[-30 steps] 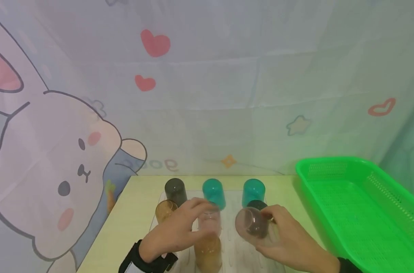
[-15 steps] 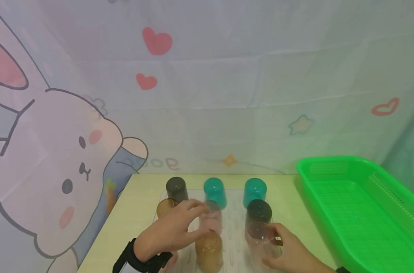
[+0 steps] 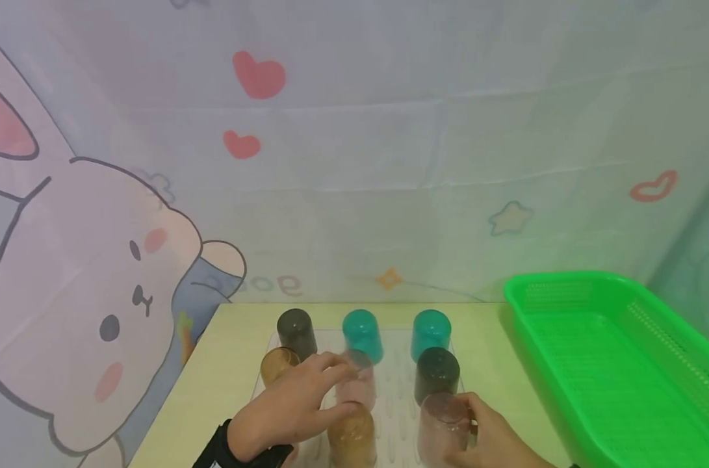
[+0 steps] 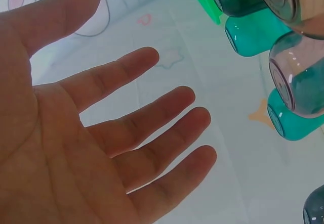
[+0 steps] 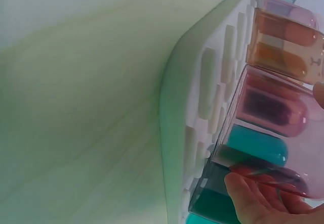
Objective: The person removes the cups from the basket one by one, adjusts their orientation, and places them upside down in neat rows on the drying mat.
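Observation:
My right hand grips a clear pinkish cup between thumb and fingers. The cup is bottom up at the near right of a pale ribbed tray, its lower end cut off by the frame. Just behind it stands a dark grey cup. My left hand hovers with fingers spread beside an amber cup and another pinkish cup. The left wrist view shows that palm holding nothing. In the right wrist view, fingertips touch the held cup's side.
Two teal cups and a dark cup stand bottom up along the tray's back. Another amber cup is left of the left hand. A green basket is at the right, with a patterned cloth behind the table.
My right hand has lowered the pinkish cup and drawn it nearer, from tilted before the dark cup to upright, bottom up, at the tray. The left hand has barely moved.

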{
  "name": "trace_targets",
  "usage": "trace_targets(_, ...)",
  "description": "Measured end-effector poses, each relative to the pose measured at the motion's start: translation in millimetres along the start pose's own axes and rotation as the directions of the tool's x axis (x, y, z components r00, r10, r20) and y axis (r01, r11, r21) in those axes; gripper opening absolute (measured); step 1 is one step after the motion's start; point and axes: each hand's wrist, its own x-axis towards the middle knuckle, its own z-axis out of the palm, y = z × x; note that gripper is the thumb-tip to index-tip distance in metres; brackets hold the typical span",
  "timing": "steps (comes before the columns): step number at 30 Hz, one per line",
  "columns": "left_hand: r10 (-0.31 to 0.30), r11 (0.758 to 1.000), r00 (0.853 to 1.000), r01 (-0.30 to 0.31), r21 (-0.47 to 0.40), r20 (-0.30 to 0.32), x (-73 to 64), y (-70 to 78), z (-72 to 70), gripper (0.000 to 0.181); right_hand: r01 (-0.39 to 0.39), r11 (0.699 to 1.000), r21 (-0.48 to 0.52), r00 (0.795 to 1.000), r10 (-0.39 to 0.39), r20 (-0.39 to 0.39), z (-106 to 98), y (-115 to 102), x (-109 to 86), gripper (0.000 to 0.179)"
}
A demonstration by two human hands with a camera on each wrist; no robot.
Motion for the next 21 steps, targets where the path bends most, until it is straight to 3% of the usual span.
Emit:
trace_targets(6, 0.007, 1.000, 1.000, -0.007, -0.018, -0.002, -3.7, 0.9, 3.3, 0.040, 0.030, 0.999, 0.023, 0.999, -0.030, 0.013, 2.9, 5.4, 2.6, 0.075)
trace_targets(11, 0.029, 0.999, 1.000, -0.029, -0.028, -0.001, -1.3, 2.5, 3.8, 0.038, -0.096, 0.994, 0.054, 0.995, 0.095, 0.015, 3.3, 4.3, 3.6, 0.085)
trace_targets(14, 0.003, 1.000, 1.000, -0.002, -0.028, 0.019, 0.1, 3.3, 5.4, 0.041, -0.118, 0.989, 0.086, 0.993, 0.115, 0.033, 1.7, 4.3, 3.2, 0.087)
trace_targets(16, -0.004, 0.999, 0.999, 0.005, -0.033, 0.036, 0.6, 3.0, 6.7, 0.042, -0.083, 0.992, 0.091, 0.996, 0.079, 0.045, 1.0, 5.9, 3.4, 0.086)
trace_targets(21, 0.069, 0.997, 0.996, -0.068, -0.033, 0.052, 1.9, -0.3, 9.6, 0.040, -0.164, 0.984, 0.072, 0.986, 0.162, 0.042, 4.0, 3.2, 6.0, 0.097)
